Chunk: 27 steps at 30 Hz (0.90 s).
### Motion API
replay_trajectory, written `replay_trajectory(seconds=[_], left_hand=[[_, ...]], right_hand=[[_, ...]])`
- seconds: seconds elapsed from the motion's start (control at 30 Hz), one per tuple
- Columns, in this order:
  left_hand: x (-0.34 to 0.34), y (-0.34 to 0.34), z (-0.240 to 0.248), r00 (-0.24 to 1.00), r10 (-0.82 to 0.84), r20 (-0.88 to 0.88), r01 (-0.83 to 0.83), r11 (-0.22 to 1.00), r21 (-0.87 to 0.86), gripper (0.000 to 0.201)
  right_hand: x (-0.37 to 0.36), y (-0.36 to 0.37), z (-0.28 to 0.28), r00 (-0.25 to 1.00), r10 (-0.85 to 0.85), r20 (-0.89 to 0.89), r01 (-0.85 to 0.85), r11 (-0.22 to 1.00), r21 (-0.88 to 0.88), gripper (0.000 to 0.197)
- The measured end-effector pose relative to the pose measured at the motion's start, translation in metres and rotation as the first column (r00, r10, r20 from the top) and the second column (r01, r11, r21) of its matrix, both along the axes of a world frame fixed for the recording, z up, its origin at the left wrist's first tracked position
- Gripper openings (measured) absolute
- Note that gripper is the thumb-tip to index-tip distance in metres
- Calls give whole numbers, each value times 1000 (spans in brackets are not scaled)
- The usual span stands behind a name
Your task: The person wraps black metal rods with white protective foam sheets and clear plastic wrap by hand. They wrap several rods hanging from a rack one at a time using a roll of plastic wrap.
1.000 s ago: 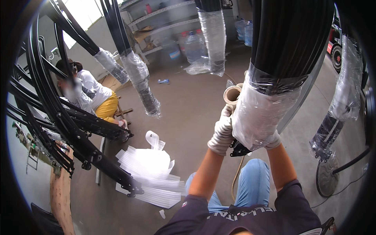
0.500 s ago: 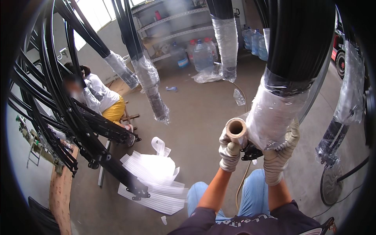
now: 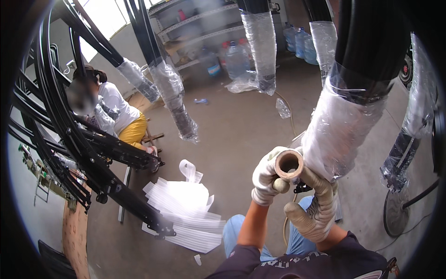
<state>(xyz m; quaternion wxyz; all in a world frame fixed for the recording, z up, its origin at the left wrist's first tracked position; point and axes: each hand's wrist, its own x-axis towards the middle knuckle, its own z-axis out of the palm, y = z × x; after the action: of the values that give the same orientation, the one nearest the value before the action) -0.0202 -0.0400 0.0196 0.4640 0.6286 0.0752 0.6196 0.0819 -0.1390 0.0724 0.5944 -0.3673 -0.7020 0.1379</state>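
Clasps cardboard tube (image 3: 288,175) in left hand (image 3: 267,176) beside wrapped bundle (image 3: 341,130), with right hand (image 3: 318,209) half-open near bundle's lower end; could drop tube through one-handed grip.

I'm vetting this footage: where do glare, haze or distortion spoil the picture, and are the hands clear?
In the head view, the window glares white; also in the head view, haze softens part of the shelves, glints streak the plastic wrap, and the fisheye darkens the rim and curves edges near it; head view again, the left hand and right hand look fairly clear.
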Motion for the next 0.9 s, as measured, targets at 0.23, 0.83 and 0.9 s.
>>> replay_trajectory(seconds=[0.23,0.83,0.9], left_hand=[[15,-20,4,992,75,-104,-82,994,-72,57],[25,-28,9,-78,985,-153,-279,125,952,68],[21,-15,19,-618,73,783,759,-206,618,69]], right_hand=[[0,10,-10,971,44,-235,-49,999,-15,45],[47,23,-23,903,134,-407,-258,928,-268,78],[60,32,-21,901,136,-411,-278,909,-309,62]])
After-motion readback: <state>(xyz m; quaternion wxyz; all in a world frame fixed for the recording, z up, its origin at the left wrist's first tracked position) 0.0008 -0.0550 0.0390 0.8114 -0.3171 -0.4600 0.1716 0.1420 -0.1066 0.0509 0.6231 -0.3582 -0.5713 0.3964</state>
